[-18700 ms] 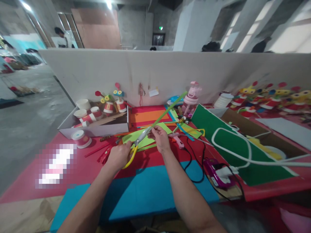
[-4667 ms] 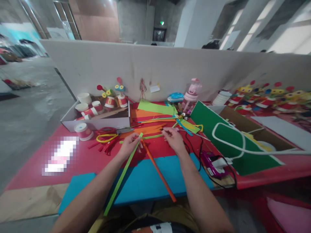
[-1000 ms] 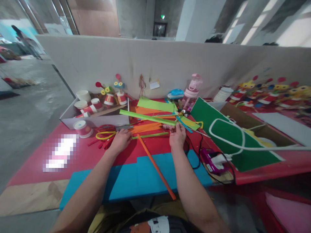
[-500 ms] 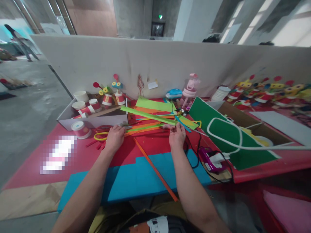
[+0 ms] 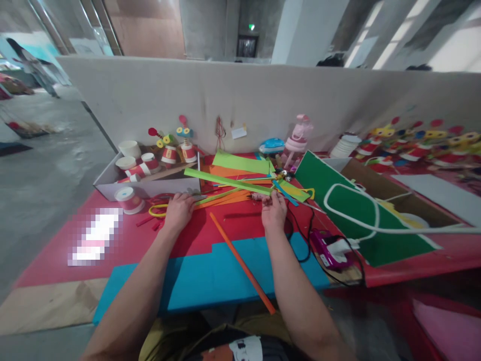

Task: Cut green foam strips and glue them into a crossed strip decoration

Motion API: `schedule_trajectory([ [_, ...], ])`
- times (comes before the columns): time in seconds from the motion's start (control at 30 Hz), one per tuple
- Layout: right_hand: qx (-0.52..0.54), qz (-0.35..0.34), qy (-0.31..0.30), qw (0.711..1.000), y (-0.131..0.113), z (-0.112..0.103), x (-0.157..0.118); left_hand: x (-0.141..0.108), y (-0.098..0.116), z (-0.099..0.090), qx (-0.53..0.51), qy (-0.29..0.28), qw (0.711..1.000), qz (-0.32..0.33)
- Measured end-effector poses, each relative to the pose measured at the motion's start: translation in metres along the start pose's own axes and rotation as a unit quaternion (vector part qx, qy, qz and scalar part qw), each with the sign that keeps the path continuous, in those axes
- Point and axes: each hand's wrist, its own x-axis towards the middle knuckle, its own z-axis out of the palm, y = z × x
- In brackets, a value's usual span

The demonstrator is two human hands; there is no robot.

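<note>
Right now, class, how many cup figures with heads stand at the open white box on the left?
2: a green-headed figure and, right of it, a blue-headed figure, near the box's far right corner. Others may be hidden.

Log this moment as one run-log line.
right hand: holding wide green strip | left hand: at end of thin green strip | orange strip: partly over blue sheet | yellow scissor handle: beside left hand

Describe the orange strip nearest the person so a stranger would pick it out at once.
Start at the blue sheeting along the table's near edge, between the person's forearms. One long orange strip slants across it, its far end on the red covering and its near end sticking past the blue edge. The other orange strips lie bunched farther back.
</note>
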Motion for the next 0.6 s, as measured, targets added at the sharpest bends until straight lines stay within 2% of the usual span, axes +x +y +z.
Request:
schedule_trajectory([
  [0.07, -0.016, 0.035, -0.025, 0.999, 0.0, 0.0, -0.003, 0.001, -0.005, -0.005, -0.042, 0.041, 0.998, -0.014],
  [0.17, -0.044, 0.082, -0.06, 0.994, -0.005, 0.0, -0.005, -0.001, -0.016, -0.024, -0.087, 0.106, 0.984, -0.114],
  [0.2, -0.045, 0.081, -0.059, 0.994, -0.007, 0.0, -0.005, -0.004, -0.016, -0.032, -0.089, 0.107, 0.978, -0.153],
  [0.23, -0.041, 0.072, -0.054, 0.995, -0.01, 0.0, -0.004, -0.007, -0.014, -0.039, -0.089, 0.08, 0.977, -0.175],
  [0.27, -0.033, 0.059, -0.046, 0.997, -0.013, 0.0, -0.003, -0.011, -0.008, -0.044, -0.09, 0.037, 0.98, -0.172],
  [0.3, -0.025, 0.047, -0.04, 0.998, -0.016, 0.001, -0.002, -0.016, 0.002, -0.047, -0.102, -0.023, 0.987, -0.12],
  [0.33, -0.02, 0.038, -0.035, 0.998, -0.02, 0.001, -0.001, -0.022, 0.015, -0.047, -0.113, -0.086, 0.989, -0.04],
  [0.4, -0.015, 0.03, -0.025, 0.999, -0.026, 0.004, 0.0, -0.033, 0.046, -0.041, -0.116, -0.175, 0.967, 0.145],
  [0.43, -0.014, 0.03, -0.021, 0.999, -0.029, 0.005, 0.0, -0.038, 0.062, -0.035, -0.102, -0.201, 0.954, 0.196],
  [0.53, -0.003, 0.044, -0.01, 0.999, -0.038, 0.007, -0.007, -0.044, 0.097, -0.022, -0.056, -0.232, 0.946, 0.218],
  [0.6, 0.006, 0.061, -0.01, 0.998, -0.047, 0.007, -0.013, -0.037, 0.104, -0.022, -0.045, -0.239, 0.95, 0.197],
])
